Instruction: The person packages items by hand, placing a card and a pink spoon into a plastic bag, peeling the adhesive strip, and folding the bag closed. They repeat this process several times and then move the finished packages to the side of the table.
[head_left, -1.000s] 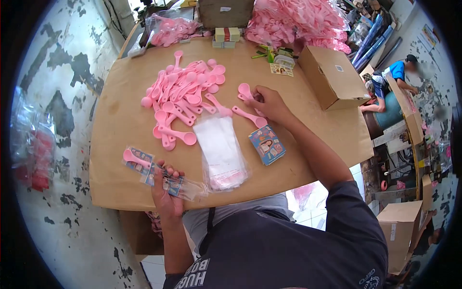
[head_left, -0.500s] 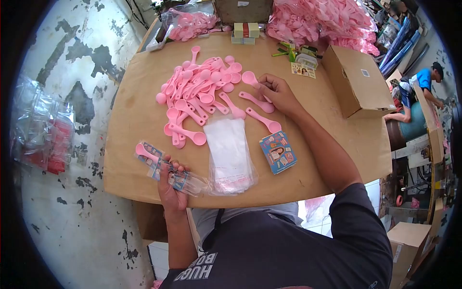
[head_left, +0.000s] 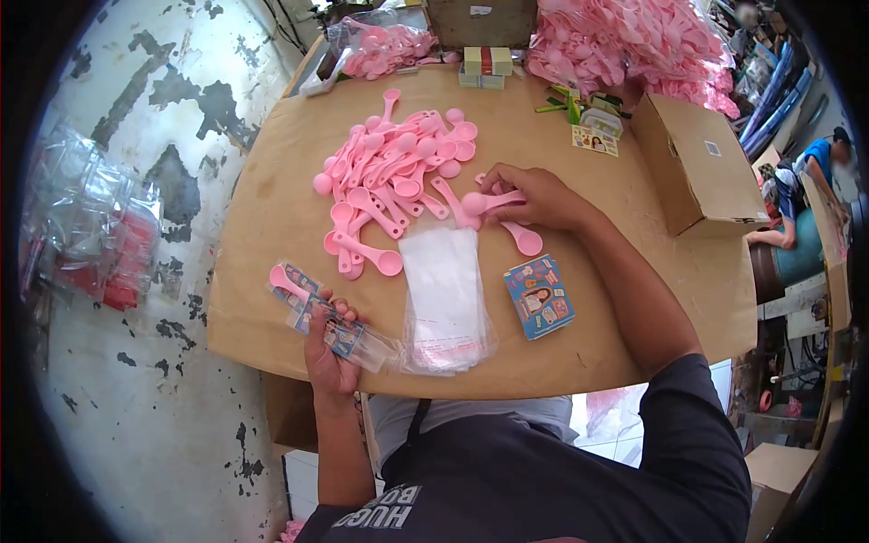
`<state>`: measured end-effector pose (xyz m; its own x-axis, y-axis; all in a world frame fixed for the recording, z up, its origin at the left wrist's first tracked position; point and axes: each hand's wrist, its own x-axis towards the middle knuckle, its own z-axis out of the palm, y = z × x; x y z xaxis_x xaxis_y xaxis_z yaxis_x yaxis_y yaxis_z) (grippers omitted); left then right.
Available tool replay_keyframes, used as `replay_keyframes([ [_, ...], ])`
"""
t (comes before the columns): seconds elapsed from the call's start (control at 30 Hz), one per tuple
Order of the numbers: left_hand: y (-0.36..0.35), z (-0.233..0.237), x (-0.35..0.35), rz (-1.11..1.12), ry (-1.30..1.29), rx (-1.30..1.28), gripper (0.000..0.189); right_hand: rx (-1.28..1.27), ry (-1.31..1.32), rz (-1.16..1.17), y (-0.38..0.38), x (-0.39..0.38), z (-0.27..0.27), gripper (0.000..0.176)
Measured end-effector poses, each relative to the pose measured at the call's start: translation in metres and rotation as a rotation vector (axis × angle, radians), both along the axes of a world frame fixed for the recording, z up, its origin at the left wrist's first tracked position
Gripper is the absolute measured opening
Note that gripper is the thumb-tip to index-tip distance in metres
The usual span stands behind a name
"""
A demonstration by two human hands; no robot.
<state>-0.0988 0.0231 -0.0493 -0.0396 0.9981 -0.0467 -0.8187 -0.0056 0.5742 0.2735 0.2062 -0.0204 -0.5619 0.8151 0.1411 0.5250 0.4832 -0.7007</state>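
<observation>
My left hand (head_left: 333, 348) is closed around clear plastic packets (head_left: 351, 338) with blue cards; a pink spoon (head_left: 288, 284) shows at their upper end. My right hand (head_left: 525, 196) pinches a pink spoon (head_left: 478, 203), its bowl pointing left, just above the empty plastic bags (head_left: 444, 290). Below that hand another pink spoon (head_left: 525, 239) lies on the table, its handle partly hidden. A pile of pink spoons (head_left: 389, 158) spreads to the left. Right of the bags sits a stack of blue cards (head_left: 539, 297).
A cardboard box (head_left: 697, 163) stands at the table's right. Bags of pink spoons (head_left: 634, 45) fill the back right, beside green-handled items (head_left: 570, 103). Small cream boxes (head_left: 483, 67) sit at the back edge. Another person (head_left: 797, 195) is at the far right.
My right hand has moved down toward the bags and now holds a spoon with its bowl to the left. The whole view has shifted slightly. My left hand keeps the packets.
</observation>
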Motion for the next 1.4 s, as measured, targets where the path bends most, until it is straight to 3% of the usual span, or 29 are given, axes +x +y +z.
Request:
replay_keyframes([
  [0.1,-0.001,-0.001,0.000,0.012,0.009,0.011,0.034,-0.027,0.046,-0.121,0.000,-0.006,-0.008,0.041],
  [0.17,-0.001,-0.001,0.000,0.006,0.018,0.031,0.034,0.114,0.065,-0.216,-0.002,-0.008,-0.009,0.034],
  [0.47,-0.002,-0.004,0.000,0.048,0.009,0.063,0.033,0.035,0.352,-0.168,0.003,-0.005,-0.015,0.033],
  [1.4,-0.003,-0.002,0.003,0.066,0.023,0.074,0.033,0.074,0.291,-0.167,0.001,-0.001,-0.017,0.040],
])
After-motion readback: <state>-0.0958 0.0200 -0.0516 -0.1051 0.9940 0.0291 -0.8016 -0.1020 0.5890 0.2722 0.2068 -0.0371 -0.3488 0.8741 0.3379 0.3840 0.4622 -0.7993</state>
